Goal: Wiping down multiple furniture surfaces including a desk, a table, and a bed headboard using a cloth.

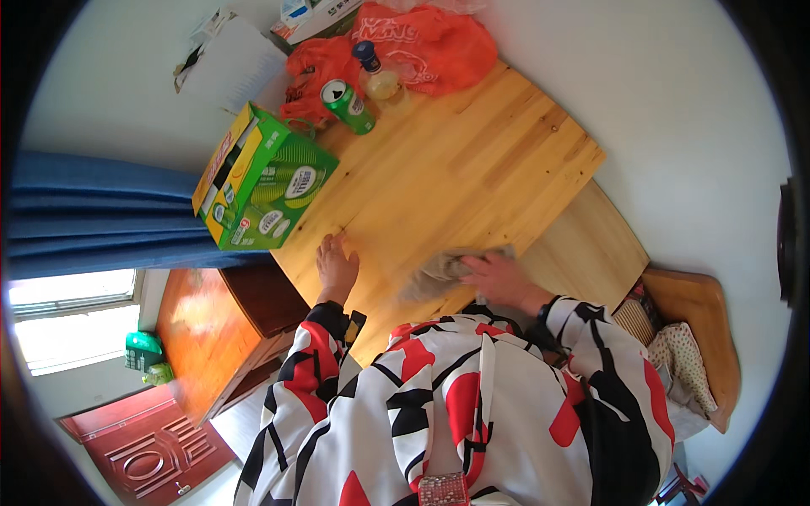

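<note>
My right hand point(499, 281) presses a crumpled grey-brown cloth point(437, 271) onto the wooden tabletop point(439, 177), near its front edge. Part of the cloth is smeared by motion, and the fingers partly cover it. Further left, my left hand point(337, 268) lies on the table with its fingers apart and holds nothing. Beyond that hand, a green and yellow drinks carton point(278, 181) stands at the table's left edge. A green can point(348, 107) and a clear bottle with a dark cap point(378, 74) stand farther back.
Red plastic bags point(430, 46) and a box point(325, 18) crowd the back of the table. To the right is a lower pale wooden surface point(586, 240), beside a wooden headboard point(696, 320). A blue curtain point(110, 215) and an orange-brown cabinet point(202, 329) are at left.
</note>
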Action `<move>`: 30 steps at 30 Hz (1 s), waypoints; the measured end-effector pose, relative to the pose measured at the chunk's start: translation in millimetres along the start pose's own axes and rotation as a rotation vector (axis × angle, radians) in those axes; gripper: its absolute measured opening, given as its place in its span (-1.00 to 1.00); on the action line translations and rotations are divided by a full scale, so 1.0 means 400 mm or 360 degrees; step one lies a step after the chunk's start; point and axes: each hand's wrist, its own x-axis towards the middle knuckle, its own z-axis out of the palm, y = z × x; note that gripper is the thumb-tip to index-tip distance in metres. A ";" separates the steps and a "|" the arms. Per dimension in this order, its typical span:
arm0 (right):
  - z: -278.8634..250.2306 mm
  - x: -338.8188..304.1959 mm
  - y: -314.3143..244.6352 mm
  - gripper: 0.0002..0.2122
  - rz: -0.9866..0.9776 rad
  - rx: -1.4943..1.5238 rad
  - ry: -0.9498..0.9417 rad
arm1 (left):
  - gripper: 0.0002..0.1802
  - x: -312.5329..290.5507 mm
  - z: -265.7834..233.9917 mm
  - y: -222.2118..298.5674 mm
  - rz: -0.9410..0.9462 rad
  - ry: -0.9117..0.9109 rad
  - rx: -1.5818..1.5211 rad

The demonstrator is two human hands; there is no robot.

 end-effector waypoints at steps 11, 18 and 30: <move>-0.116 0.297 0.334 -0.61 0.1290 -0.0504 0.0338 | -0.34 0.083 0.150 0.015 -0.0269 0.0565 0.0327; -0.068 0.445 0.413 -0.68 0.0632 -0.0365 0.0419 | -0.32 0.077 0.130 0.013 -0.0342 0.0481 0.0284; -0.223 0.071 0.637 -0.66 0.2057 -0.0595 0.0625 | -0.33 0.078 0.126 0.018 -0.0272 0.0483 0.0276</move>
